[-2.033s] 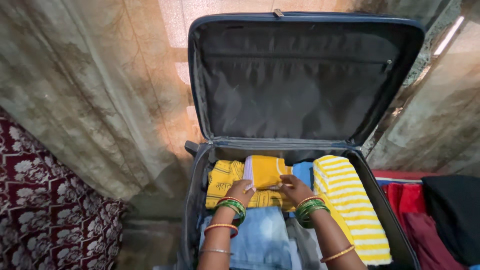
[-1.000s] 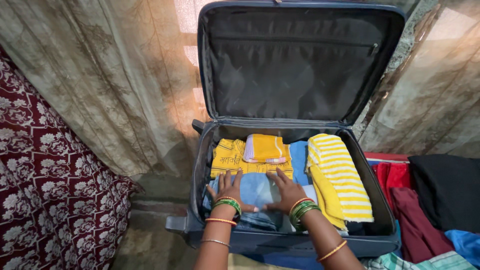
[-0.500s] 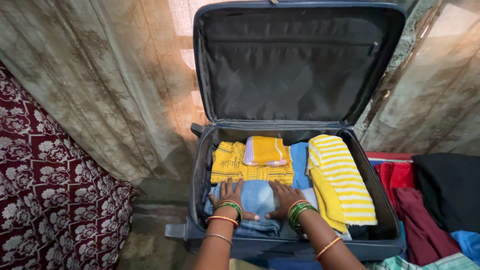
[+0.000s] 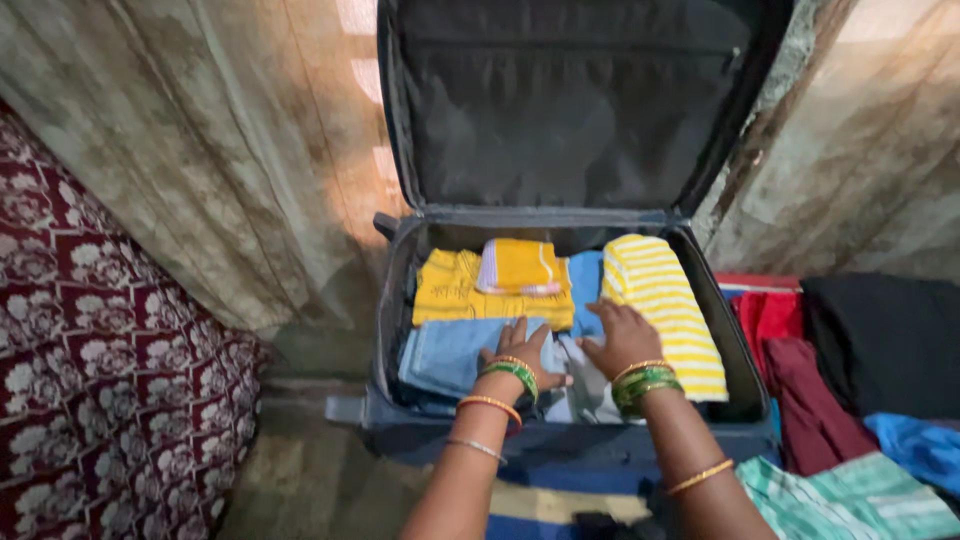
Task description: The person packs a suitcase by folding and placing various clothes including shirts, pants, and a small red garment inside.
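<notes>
An open dark blue suitcase [image 4: 400, 425] stands before me with its lid up. Inside lie a folded light blue denim garment [image 4: 445, 355], a yellow printed cloth [image 4: 445, 295] with a small folded yellow towel [image 4: 518, 266] on top, and a yellow-and-white striped cloth [image 4: 665, 300] on the right. My left hand [image 4: 525, 350] rests flat on the denim's right edge, fingers apart. My right hand [image 4: 622, 335] presses on a pale grey-white garment [image 4: 585, 385] between the denim and the striped cloth. Both wrists carry green and orange bangles.
A beige patterned curtain [image 4: 200, 150] hangs behind and to the left. A maroon floral fabric [image 4: 90, 380] fills the left edge. To the right of the case lie red [image 4: 765, 320], maroon [image 4: 810, 400], black [image 4: 885, 340], blue [image 4: 920, 445] and green checked [image 4: 840, 500] clothes.
Both hands left the small yellow towel, pressed the denim flat, then shifted right; my right hand now lies on the pale garment beside the striped cloth. The view dropped lower.
</notes>
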